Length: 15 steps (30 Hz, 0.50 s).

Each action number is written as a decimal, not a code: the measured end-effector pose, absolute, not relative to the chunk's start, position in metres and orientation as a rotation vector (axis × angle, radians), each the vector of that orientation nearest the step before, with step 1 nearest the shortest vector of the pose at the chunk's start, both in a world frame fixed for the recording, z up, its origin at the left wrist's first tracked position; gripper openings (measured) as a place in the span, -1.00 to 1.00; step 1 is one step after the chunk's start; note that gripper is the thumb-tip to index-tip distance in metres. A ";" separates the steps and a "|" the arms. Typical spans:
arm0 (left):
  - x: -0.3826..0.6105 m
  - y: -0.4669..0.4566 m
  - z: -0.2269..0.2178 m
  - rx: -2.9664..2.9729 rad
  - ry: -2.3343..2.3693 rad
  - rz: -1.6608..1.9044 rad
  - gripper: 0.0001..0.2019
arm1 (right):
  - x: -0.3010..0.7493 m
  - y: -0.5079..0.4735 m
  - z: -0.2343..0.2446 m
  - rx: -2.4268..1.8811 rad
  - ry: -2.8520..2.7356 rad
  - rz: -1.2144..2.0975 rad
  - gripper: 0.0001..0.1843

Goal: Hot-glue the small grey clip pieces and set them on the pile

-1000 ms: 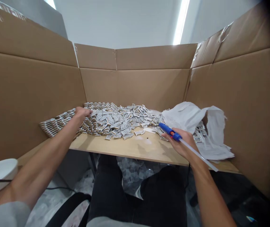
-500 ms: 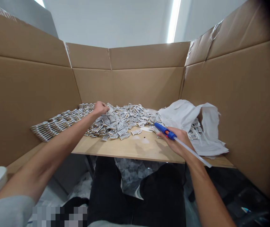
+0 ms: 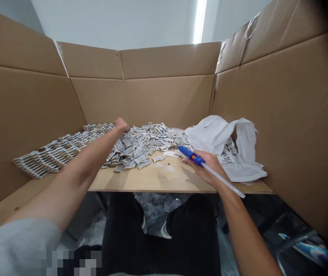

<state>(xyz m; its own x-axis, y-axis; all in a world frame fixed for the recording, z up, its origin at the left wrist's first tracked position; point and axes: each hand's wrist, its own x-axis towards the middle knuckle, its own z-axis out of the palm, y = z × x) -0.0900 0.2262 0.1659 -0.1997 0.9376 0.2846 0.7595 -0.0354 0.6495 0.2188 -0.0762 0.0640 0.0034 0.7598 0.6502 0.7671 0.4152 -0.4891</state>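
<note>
My right hand (image 3: 208, 165) is wrapped round a blue glue gun (image 3: 191, 155), and a long clear glue stick (image 3: 224, 181) pokes out of its back end toward me. The gun's nozzle points at the pile of loose pieces. My left hand (image 3: 121, 124) reaches to the far side of that pile, with its fingers curled inward. Whatever those fingers hold is hidden. The loose pieces (image 3: 136, 147) are small, flat, grey-white cut-outs with slots, heaped in the middle. Left of the heap, similar pieces stand in neat stacked rows (image 3: 57, 149), partly behind my left forearm.
Tall cardboard walls (image 3: 166, 97) enclose the wooden table (image 3: 140, 183) at the left, back and right. Crumpled white wrapping (image 3: 212, 132) covers more pieces at the right. One piece (image 3: 158, 158) lies apart near the heap. Clear plastic bags (image 3: 159, 205) lie below the table.
The view has shifted right and slightly closer, so the white bowl at the lower left is out of sight. My left hand stays at the heap's far edge; the glue gun stays in my right hand.
</note>
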 end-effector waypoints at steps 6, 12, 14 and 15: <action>-0.067 0.210 0.155 2.215 2.015 0.934 -0.63 | 0.221 -0.078 0.065 -1.362 -1.731 -0.042 -0.48; -0.009 0.177 0.116 2.513 1.567 0.533 -0.81 | 0.227 -0.070 0.058 -1.482 -1.676 -0.155 -0.61; 0.003 0.164 0.098 2.557 1.293 0.246 -0.76 | 0.231 -0.067 0.055 -1.528 -1.668 -0.168 -0.66; 0.007 0.159 0.089 2.583 1.171 0.143 -0.75 | 0.232 -0.066 0.053 -1.554 -1.671 -0.162 -0.69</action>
<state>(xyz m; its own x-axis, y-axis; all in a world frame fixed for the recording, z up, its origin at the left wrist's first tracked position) 0.0067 0.1587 0.0894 0.6628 0.7481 -0.0329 0.7181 -0.6225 0.3111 0.2322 -0.0657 0.0533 0.1076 0.7688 0.6303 0.8756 0.2270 -0.4263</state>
